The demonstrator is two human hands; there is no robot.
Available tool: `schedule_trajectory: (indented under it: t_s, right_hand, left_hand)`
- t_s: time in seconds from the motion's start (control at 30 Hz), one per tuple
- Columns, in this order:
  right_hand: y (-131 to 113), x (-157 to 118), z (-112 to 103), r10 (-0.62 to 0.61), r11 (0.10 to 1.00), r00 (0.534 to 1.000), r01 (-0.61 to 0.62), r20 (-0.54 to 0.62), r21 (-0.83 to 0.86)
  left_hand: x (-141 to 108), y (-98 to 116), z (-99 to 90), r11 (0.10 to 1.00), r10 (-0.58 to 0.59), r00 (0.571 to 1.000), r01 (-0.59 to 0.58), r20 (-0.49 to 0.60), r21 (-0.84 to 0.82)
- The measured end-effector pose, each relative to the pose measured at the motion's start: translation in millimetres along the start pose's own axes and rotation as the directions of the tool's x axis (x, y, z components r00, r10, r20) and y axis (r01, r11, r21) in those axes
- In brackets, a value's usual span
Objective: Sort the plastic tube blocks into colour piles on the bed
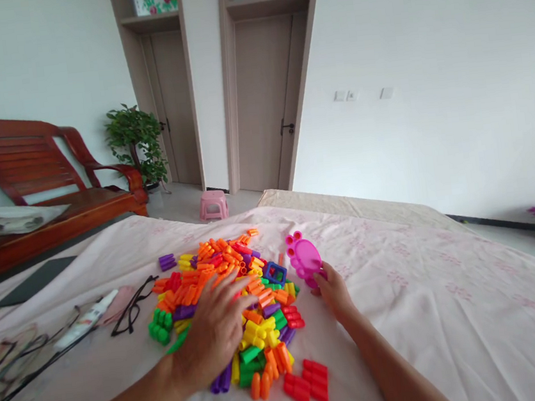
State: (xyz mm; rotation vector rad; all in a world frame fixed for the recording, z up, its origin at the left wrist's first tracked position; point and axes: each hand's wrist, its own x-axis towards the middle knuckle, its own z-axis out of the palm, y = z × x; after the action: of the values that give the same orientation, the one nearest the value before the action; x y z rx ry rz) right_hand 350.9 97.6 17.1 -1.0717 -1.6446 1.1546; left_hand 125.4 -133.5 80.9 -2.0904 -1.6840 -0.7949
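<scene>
**Inspector:** Start at the near edge of the bed (pixel 454 308). What lies closest?

**Assistant:** A few red blocks (pixel 307 381) lie on the pink sheet, just clear of the main pile and nearest the person. Both forearms enter from the near edge.

**Inspector:** State of the left hand?

**Assistant:** The left hand (pixel 210 332) lies palm down on the pile of blocks (pixel 232 294), fingers spread and flat. It presses on the orange, yellow and purple pieces; it grips nothing that I can see.

**Inspector:** And the right hand?

**Assistant:** The right hand (pixel 333 293) sits just beside the pile's right side. Its fingers are curled round the lower edge of a pink paw-shaped piece (pixel 304 259), which stands tilted up off the sheet. The grip is from below; the fingertips are hidden behind the piece.

**Inspector:** Position of the pile?

**Assistant:** Mid-bed, well in from every edge. Green blocks (pixel 160 325) mark its left side, a blue square frame (pixel 274 272) sits near the pink piece.

**Inspector:** Left of the pile?

**Assistant:** Black glasses (pixel 132 306), then a white tube (pixel 88 319), toward the left edge. Beyond them lies a dark flat tablet (pixel 35 280).

**Inspector:** Past the bed?

**Assistant:** A pink stool (pixel 213 205) on the floor, a red wooden bench (pixel 44 187) at left, a potted plant (pixel 138 141) beside it, and two closed doors (pixel 263 98) in the far wall.
</scene>
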Motion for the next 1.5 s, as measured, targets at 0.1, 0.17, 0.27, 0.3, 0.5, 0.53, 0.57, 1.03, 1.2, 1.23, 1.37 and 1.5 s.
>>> schedule_trajectory:
  t_s: [0.1,0.17,0.27,0.3,0.5,0.53,0.57,1.03,1.2,1.23,1.37,1.5]
  right_hand:
    - [3.6,-3.9,1.8,-0.009,0.999,1.0,0.01,-0.028,0.04]
    - [5.3,-5.1,2.9,-0.031,0.999,0.999,0.032,-0.028,0.027]
    - [8.6,-6.4,2.9,-0.063,0.998,0.998,0.063,-0.025,0.005]
    - [9.5,-6.9,2.5,-0.069,0.998,0.997,0.069,-0.024,-0.001]
    - [8.5,-12.1,0.5,-0.086,0.996,0.996,0.086,-0.01,-0.04]
    - [7.8,-13.0,0.5,-0.093,0.995,0.996,0.092,-0.009,-0.047]
    - [7.3,-13.8,0.5,-0.099,0.994,0.995,0.098,-0.009,-0.054]
    - [11.4,-11.8,1.5,-0.128,0.987,0.992,0.128,0.002,-0.1]
    - [14.4,-10.5,2.0,-0.122,0.989,0.992,0.12,-0.013,-0.082]
    - [15.2,-10.1,2.2,-0.115,0.991,0.993,0.113,-0.013,-0.077]
    - [16.7,-8.9,2.7,-0.102,0.992,0.995,0.1,-0.015,-0.081]
    - [15.9,-8.4,3.4,-0.116,0.988,0.993,0.112,-0.03,-0.109]
  left_hand:
    - [-11.8,48.5,2.9,0.947,0.321,0.927,-0.314,0.193,-0.069]
    - [-11.6,68.6,11.0,0.901,0.433,0.865,-0.424,0.254,-0.089]
    - [-0.5,80.2,29.3,0.898,0.439,0.849,-0.429,0.295,-0.1]
    - [4.5,80.7,35.5,0.904,0.426,0.851,-0.418,0.307,-0.095]
    - [22.6,73.4,52.7,0.912,0.368,0.867,-0.408,0.337,0.054]
    - [23.7,70.8,51.4,0.913,0.358,0.872,-0.402,0.335,0.071]
    - [24.8,67.5,49.4,0.918,0.341,0.88,-0.388,0.33,0.086]
    - [39.1,-53.4,5.9,0.961,-0.217,0.976,0.22,-0.036,0.169]
    - [24.2,-133.6,12.9,0.871,-0.491,0.87,0.489,-0.043,-0.043]
    - [21.8,-147.3,16.9,0.839,-0.525,0.85,0.523,0.027,-0.15]
    - [19.8,-172.3,28.4,0.603,-0.597,0.755,0.645,0.271,-0.47]
    - [30.2,-160.5,27.9,0.475,-0.593,0.711,0.687,0.377,-0.55]
